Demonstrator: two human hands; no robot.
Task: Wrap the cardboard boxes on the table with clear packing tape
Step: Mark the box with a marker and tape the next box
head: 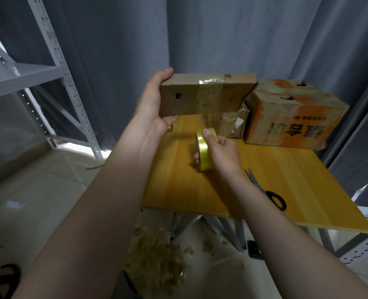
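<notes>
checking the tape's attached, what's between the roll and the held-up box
A strip of clear tape stretches from the flat box down to the yellow roll, seen in the head view.

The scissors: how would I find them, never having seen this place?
Start at the yellow table. On its near right part, beside the right forearm, lie the scissors. Nothing else there has black loop handles and grey metal blades.
</notes>
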